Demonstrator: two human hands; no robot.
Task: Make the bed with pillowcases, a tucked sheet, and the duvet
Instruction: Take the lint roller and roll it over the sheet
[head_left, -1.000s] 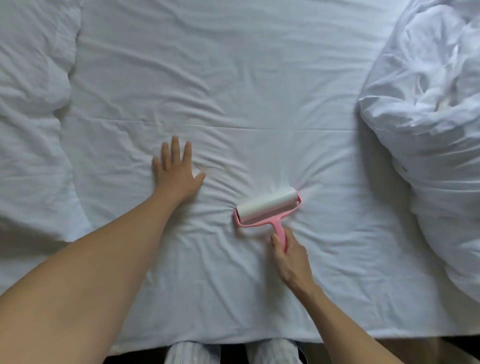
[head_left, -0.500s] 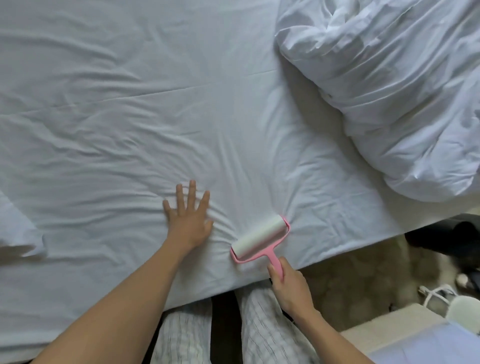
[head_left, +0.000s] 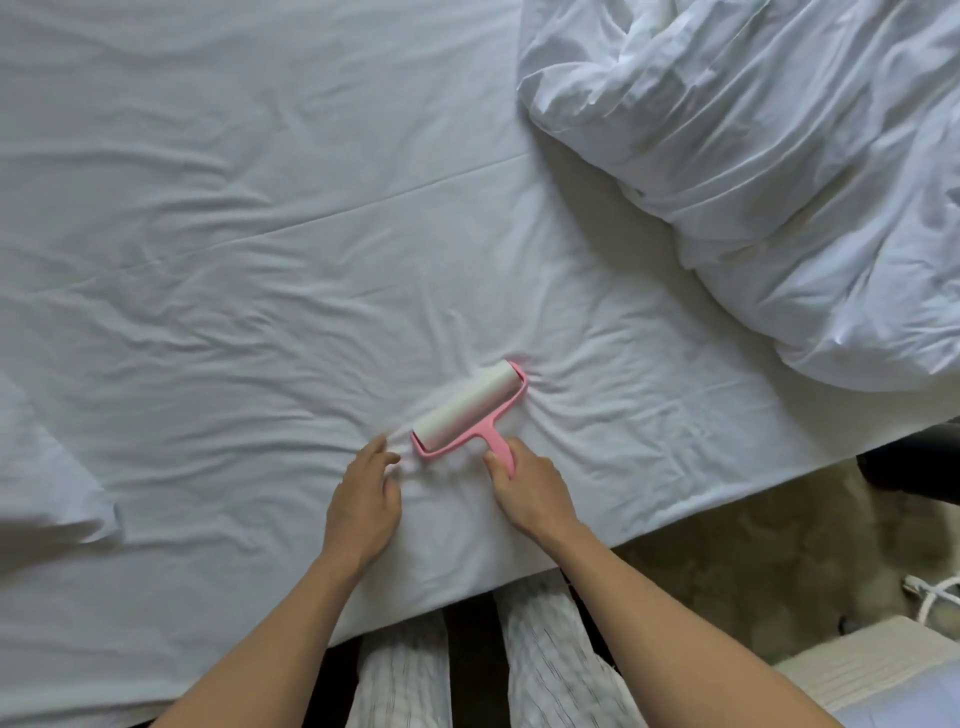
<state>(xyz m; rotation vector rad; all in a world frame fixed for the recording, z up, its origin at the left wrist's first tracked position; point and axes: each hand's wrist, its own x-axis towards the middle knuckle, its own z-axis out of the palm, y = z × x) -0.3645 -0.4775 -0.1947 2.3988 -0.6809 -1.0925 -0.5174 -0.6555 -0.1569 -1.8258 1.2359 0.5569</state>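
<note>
Sheet (head_left: 249, 322), white woven cloth creased in soft ridges, covers the mattress out to its near edge, where pale striped trousers (head_left: 545, 654) stand. On it the left hand (head_left: 363, 504) lies with fingers loose and slightly blurred, holding nothing, just beside the lint roller (head_left: 467, 410). The right hand (head_left: 530, 493) curls round the roller's pink plastic handle; its white paper cylinder presses into the sheet. Farther right, the puffy, crumpled white duvet (head_left: 753, 182) lies heaped.
</note>
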